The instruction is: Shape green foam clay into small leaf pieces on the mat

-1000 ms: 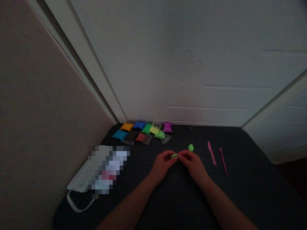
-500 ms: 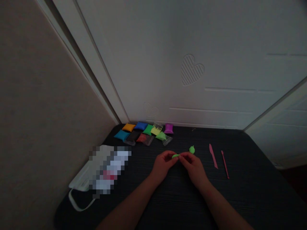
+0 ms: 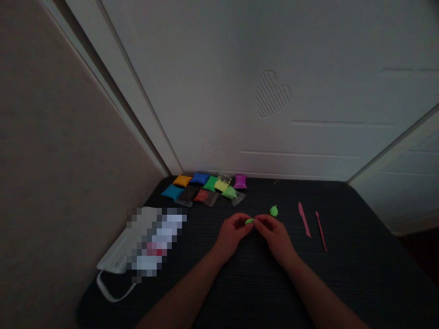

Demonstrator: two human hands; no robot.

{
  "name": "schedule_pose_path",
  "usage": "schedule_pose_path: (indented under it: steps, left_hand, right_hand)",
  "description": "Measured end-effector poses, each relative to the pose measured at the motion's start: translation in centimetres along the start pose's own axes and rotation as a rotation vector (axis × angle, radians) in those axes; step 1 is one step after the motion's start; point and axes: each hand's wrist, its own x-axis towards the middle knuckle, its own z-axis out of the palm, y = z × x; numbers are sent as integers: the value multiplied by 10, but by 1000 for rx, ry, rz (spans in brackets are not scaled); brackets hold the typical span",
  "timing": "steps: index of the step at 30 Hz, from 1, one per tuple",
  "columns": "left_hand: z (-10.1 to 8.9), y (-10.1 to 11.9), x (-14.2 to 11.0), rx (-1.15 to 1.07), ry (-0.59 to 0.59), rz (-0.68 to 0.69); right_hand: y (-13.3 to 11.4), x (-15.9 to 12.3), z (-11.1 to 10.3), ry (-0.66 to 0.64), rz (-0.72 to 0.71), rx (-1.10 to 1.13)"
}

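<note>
A small flattened piece of green clay (image 3: pixel 249 221) is pinched between the fingertips of both hands above a dark table (image 3: pixel 360 274). My left hand (image 3: pixel 231 233) grips its left end and my right hand (image 3: pixel 274 233) grips its right end, fingers curled on both. A second green clay lump (image 3: pixel 273 210) sits on the table just beyond my right hand.
Several small bags of coloured clay (image 3: pixel 206 188) lie in two rows at the table's far left. Two pink plastic modelling tools (image 3: pixel 304 219) (image 3: pixel 320 230) lie to the right. A white bag with a strap (image 3: pixel 120 265) rests at the left edge. White panelled walls stand behind.
The hands stay together on the green clay piece with only slight finger shifts. The view has shifted a little.
</note>
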Motion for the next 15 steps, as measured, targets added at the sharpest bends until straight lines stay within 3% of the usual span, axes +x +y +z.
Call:
schedule_pose_path:
  steps: [6,15]
  left_hand:
    - [2,2,-1,3,1,15]
    - [-4,-5,3,-177,23,-38]
  right_hand:
    - [-2,-1,0,27,-38,-56]
    - [-2,0,-3,34,-38,-35]
